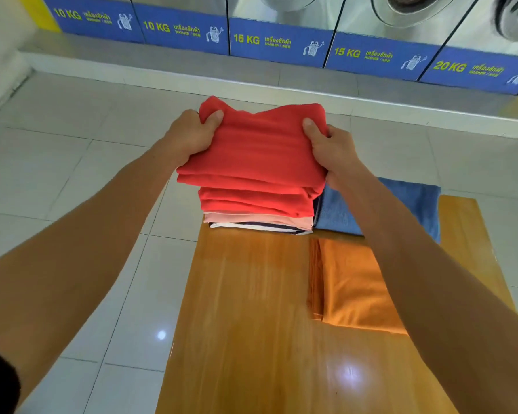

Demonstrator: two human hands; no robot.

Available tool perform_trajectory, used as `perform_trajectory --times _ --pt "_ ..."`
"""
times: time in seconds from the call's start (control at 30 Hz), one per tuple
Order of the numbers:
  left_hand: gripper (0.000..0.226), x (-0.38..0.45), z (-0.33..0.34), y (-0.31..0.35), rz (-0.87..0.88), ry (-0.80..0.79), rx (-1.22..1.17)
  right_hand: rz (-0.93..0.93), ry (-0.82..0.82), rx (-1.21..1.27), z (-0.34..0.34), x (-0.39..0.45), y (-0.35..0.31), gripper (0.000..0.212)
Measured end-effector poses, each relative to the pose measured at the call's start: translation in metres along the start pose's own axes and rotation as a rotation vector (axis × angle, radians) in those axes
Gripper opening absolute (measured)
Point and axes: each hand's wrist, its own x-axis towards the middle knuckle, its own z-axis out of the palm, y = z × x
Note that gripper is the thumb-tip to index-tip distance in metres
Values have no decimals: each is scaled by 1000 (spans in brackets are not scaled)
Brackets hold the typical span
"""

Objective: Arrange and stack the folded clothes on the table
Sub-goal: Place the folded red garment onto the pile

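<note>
A folded red garment (257,144) is held by both hands over a pile at the far left corner of the wooden table (245,309). My left hand (189,134) grips its left edge and my right hand (331,147) grips its right edge. Beneath it the stack (256,210) shows another red piece, a pink one and a striped white-and-navy one at the bottom. A folded blue cloth (407,204) lies to the right of the stack. Nearer to me, an orange folded garment (350,285) lies flat on the table, partly hidden by my right forearm.
White tiled floor (72,174) surrounds the narrow table on the left and beyond it. A row of washing machines with blue labelled panels (278,40) stands on a raised grey step along the far wall.
</note>
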Motion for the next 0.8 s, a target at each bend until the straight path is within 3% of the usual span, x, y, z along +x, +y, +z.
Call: perform_trajectory --times 0.3,0.57,0.8 --pt "73 29 58 -29 -71 -61 124 -27 60 -336 9 32 57 42" --pt "71 39 60 -25 -45 28 145 -108 155 -343 11 40 58 39" --pt "74 36 72 -40 -105 -24 78 -47 165 -345 13 34 75 39"
